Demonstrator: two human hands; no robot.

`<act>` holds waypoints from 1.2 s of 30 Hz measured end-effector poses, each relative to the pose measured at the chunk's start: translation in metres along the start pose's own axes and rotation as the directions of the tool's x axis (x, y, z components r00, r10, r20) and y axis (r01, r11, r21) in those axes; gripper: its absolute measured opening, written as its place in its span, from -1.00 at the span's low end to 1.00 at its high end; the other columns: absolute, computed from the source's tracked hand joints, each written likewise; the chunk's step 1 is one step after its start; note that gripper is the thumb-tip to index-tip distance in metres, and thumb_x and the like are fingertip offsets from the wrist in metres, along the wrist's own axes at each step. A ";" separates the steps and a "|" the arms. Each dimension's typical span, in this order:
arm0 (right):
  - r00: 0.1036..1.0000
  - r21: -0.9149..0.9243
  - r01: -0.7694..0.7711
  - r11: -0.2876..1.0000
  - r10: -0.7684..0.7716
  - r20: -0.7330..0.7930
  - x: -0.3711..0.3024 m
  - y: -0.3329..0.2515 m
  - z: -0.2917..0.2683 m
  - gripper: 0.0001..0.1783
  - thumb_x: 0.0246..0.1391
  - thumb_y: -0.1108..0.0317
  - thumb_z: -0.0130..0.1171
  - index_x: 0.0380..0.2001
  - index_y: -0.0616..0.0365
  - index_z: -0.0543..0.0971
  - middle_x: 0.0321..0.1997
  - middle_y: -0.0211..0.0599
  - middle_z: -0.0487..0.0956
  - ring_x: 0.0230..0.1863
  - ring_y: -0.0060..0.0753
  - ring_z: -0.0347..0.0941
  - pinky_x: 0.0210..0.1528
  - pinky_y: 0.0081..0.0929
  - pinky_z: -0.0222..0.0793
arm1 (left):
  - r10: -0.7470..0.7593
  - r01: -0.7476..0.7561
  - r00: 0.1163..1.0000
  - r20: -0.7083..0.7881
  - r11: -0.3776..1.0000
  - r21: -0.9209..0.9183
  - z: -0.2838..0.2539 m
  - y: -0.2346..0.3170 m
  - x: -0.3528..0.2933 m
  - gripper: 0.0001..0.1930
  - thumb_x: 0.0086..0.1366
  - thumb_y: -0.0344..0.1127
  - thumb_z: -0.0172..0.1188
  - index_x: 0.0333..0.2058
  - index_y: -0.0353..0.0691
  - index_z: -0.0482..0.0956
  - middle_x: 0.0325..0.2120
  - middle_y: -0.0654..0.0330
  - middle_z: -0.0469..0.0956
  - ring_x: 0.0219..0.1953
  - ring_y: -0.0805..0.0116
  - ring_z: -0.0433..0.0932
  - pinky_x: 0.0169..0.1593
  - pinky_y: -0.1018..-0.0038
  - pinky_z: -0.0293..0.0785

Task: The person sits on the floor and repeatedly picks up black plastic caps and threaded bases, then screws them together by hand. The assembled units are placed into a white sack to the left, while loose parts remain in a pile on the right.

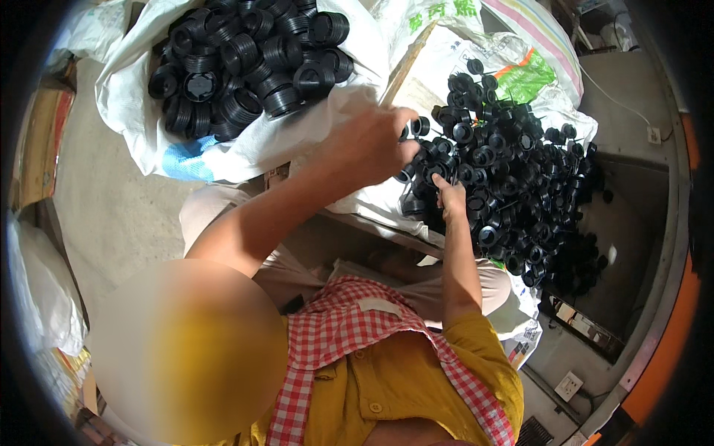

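Work at the near left edge of the pile of black caps (513, 167), where single pieces sit looser and come away more readily than from the middle. Pinch each one by its rim with thumb and forefinger rather than raking, because the heap looks tangled and a sweep could send pieces over the edge of the white sheeting (372, 199) beneath it. Let your right grip (452, 197) steady or separate the caps while your left grip (372, 145) works beside it, and give the two enough room that they don't knock together.

Your left grip is partly open, with thumb and forefinger spread apart at the left border of the pile. Dark caps show at and just beyond the fingertips, but you can't tell from here whether one is held. Your right grip is nearer to you and a little to the right, reaching in with a finger against or just above a cap at the pile's near left edge; whether it has closed on anything can't be told.

Most of the caps lie to the right of both grips, spreading far and near. The white sack (123, 111) of larger black threaded pieces (242, 52) stands to the far left, beyond your left forearm.
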State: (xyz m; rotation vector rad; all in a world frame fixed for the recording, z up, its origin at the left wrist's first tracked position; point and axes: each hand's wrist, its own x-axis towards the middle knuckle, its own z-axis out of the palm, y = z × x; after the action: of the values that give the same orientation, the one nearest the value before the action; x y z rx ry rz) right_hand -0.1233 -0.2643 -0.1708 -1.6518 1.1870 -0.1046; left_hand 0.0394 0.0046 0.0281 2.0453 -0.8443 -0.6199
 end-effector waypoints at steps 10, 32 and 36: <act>0.669 0.077 0.717 0.693 -0.715 0.206 -0.187 -0.077 -0.002 -0.64 -0.12 0.36 0.41 -0.32 0.18 0.43 -0.52 -0.48 0.40 -0.44 -0.62 0.33 -0.37 -0.65 0.28 | -0.112 0.347 0.930 0.351 0.587 -0.732 0.069 -0.006 -0.017 -0.48 0.14 -0.33 0.15 0.06 -0.43 0.32 -0.08 0.01 0.44 -0.07 0.27 0.47 0.04 0.50 0.35; 0.635 -0.058 0.624 0.780 -0.462 0.619 -0.179 -0.086 -0.028 -0.81 -0.20 0.53 0.30 -0.48 0.20 0.48 -0.52 -0.26 0.52 -0.47 -0.41 0.49 -0.36 -0.53 0.40 | 0.346 -0.432 0.855 0.387 0.887 0.162 0.077 -0.015 -0.044 -0.84 0.08 -0.27 0.18 -0.41 -0.21 0.50 -0.38 0.08 0.57 -0.25 0.18 0.56 -0.18 0.28 0.42; 0.611 0.059 -0.197 0.979 0.075 0.788 -0.182 -0.104 -0.039 -0.79 -0.07 0.37 0.29 -0.37 0.24 0.54 -0.44 -0.35 0.58 -0.41 -0.53 0.50 -0.26 -0.60 0.38 | 0.838 -0.859 0.497 0.228 0.437 0.267 0.072 -0.016 -0.031 -0.87 0.09 -0.27 0.10 -0.42 -0.17 0.46 -0.38 0.17 0.56 -0.08 0.29 0.51 -0.06 0.36 0.38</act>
State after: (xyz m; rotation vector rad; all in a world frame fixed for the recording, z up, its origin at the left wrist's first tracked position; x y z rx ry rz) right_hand -0.1713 -0.1623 0.0099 -1.2346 0.5825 0.5844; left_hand -0.0241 -0.0012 -0.0207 1.5379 -1.9645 0.0805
